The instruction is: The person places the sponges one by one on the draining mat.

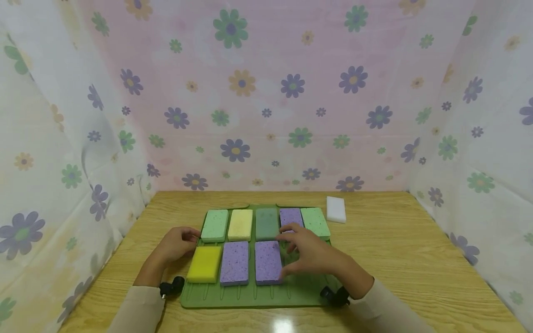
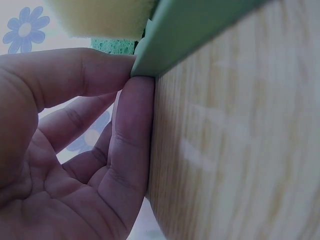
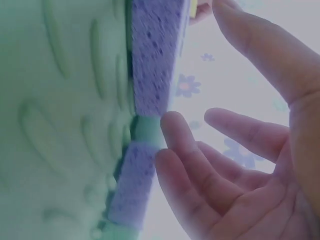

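Observation:
A green ridged mat [image 1: 233, 300] lies on the table with two rows of sponges on it. At its left edge my left hand [image 1: 178, 244] pinches the rim; in the left wrist view the thumb and a finger meet at the mat's edge [image 2: 165, 37]. Over the right part, my right hand [image 1: 310, 252] hovers with fingers spread and holds nothing. Nearest to it is a purple sponge [image 1: 268, 262] in the front row, and its fingertips partly cover another purple sponge [image 1: 290, 215] behind. Left in the front row are a bright yellow sponge [image 1: 204, 264] and a purple sponge [image 1: 235, 262].
Also in the back row are a light green sponge [image 1: 214, 225], a pale yellow sponge [image 1: 240, 225], a dark green sponge [image 1: 266, 224] and another light green sponge [image 1: 315, 223]. Off the mat, a white sponge [image 1: 336, 209] lies at the back right. Flowered cloth [image 1: 266, 97] encloses the table.

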Demonstrator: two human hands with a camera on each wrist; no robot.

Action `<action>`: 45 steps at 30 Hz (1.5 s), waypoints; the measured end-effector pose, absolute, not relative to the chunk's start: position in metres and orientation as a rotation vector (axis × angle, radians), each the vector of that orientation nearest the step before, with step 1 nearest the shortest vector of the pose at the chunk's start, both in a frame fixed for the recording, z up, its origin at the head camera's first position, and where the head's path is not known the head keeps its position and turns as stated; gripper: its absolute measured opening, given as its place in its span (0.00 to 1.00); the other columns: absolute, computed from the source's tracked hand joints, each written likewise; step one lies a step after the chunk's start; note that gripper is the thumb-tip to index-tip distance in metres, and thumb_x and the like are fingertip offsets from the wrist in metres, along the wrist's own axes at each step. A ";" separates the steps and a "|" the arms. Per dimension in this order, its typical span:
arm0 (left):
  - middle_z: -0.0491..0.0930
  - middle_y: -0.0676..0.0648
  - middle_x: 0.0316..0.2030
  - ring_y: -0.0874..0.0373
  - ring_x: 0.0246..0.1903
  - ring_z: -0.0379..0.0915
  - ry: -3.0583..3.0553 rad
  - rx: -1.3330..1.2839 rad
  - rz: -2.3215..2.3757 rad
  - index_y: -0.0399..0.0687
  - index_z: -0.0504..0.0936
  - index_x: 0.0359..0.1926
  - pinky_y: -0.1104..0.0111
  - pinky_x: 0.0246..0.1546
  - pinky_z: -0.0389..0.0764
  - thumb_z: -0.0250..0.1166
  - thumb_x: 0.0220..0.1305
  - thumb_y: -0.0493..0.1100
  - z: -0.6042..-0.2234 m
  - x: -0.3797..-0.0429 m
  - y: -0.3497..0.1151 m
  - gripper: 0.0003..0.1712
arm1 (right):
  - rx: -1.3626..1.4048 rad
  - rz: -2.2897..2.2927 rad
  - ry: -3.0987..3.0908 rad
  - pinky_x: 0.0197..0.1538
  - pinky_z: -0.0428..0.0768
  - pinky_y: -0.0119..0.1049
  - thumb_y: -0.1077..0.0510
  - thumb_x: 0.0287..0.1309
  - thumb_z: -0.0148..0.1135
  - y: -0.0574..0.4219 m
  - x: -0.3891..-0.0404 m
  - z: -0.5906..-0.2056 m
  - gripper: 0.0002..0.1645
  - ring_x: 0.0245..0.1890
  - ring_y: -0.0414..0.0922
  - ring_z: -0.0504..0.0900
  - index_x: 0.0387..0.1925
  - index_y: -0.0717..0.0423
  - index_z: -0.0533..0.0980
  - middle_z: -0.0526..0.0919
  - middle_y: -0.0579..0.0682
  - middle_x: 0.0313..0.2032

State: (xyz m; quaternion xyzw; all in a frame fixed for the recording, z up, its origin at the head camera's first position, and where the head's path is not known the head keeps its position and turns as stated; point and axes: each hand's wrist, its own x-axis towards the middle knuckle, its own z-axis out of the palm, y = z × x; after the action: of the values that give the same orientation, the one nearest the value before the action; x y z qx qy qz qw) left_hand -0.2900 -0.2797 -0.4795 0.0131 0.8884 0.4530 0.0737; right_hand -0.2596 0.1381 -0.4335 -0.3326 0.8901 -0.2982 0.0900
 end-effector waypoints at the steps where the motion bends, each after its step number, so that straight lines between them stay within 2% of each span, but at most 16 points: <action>1: 0.83 0.40 0.45 0.53 0.41 0.78 2.668 0.039 1.360 0.34 0.83 0.57 0.62 0.37 0.85 0.65 0.65 0.33 -0.480 -0.290 -0.280 0.19 | -0.991 -0.900 2.655 0.52 0.85 0.44 0.37 0.45 0.83 0.141 -0.260 -0.432 0.55 0.50 0.43 0.85 0.72 0.52 0.72 0.64 0.55 0.75; 10: 0.83 0.40 0.46 0.52 0.43 0.78 2.667 0.017 1.360 0.35 0.83 0.57 0.62 0.38 0.86 0.64 0.65 0.33 -0.481 -0.289 -0.280 0.19 | -0.946 -1.038 2.736 0.52 0.85 0.53 0.40 0.51 0.80 0.168 -0.278 -0.429 0.50 0.51 0.49 0.85 0.71 0.54 0.72 0.65 0.58 0.73; 17: 0.82 0.40 0.45 0.51 0.43 0.78 2.637 0.005 1.389 0.35 0.84 0.56 0.63 0.38 0.86 0.64 0.65 0.33 -0.479 -0.290 -0.279 0.18 | -0.881 -1.074 2.885 0.51 0.85 0.51 0.44 0.58 0.76 0.192 -0.293 -0.431 0.39 0.50 0.51 0.86 0.67 0.54 0.76 0.71 0.55 0.69; 23: 0.82 0.40 0.45 0.52 0.43 0.78 2.640 -0.008 1.391 0.36 0.84 0.56 0.63 0.38 0.86 0.64 0.65 0.32 -0.479 -0.289 -0.279 0.18 | -0.804 -1.112 2.975 0.49 0.85 0.50 0.44 0.61 0.74 0.212 -0.305 -0.437 0.34 0.55 0.55 0.82 0.65 0.51 0.78 0.75 0.52 0.66; 29: 0.82 0.39 0.46 0.51 0.43 0.78 2.648 0.030 1.373 0.35 0.83 0.57 0.63 0.38 0.86 0.64 0.65 0.32 -0.478 -0.289 -0.279 0.19 | -0.693 -1.094 3.065 0.52 0.85 0.54 0.42 0.63 0.72 0.231 -0.314 -0.441 0.32 0.62 0.59 0.78 0.64 0.51 0.79 0.74 0.54 0.68; 35: 0.82 0.41 0.46 0.52 0.43 0.78 2.655 0.016 1.375 0.36 0.84 0.56 0.63 0.39 0.86 0.64 0.66 0.33 -0.479 -0.290 -0.279 0.18 | -0.576 -1.099 3.084 0.55 0.83 0.59 0.44 0.68 0.68 0.249 -0.320 -0.445 0.29 0.63 0.60 0.76 0.64 0.53 0.78 0.75 0.57 0.68; 40: 0.82 0.40 0.45 0.52 0.42 0.78 2.632 0.018 1.398 0.35 0.83 0.56 0.63 0.38 0.86 0.64 0.65 0.32 -0.479 -0.291 -0.280 0.18 | -0.497 -1.063 3.070 0.60 0.78 0.64 0.47 0.70 0.66 0.262 -0.325 -0.452 0.30 0.66 0.65 0.73 0.66 0.58 0.76 0.74 0.62 0.69; 45: 0.82 0.39 0.45 0.52 0.42 0.78 2.631 0.029 1.393 0.35 0.83 0.56 0.64 0.37 0.85 0.64 0.65 0.33 -0.479 -0.291 -0.280 0.19 | -0.416 -1.030 3.012 0.64 0.72 0.70 0.46 0.70 0.65 0.269 -0.327 -0.458 0.32 0.71 0.69 0.67 0.69 0.56 0.75 0.70 0.65 0.71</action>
State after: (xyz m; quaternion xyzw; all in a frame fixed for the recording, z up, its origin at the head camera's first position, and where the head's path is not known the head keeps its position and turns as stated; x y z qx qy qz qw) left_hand -0.2905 -0.2799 -0.4792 0.0096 0.8808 0.4663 0.0820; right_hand -0.3273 0.2693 -0.4582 -0.1295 0.9377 -0.3207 -0.0344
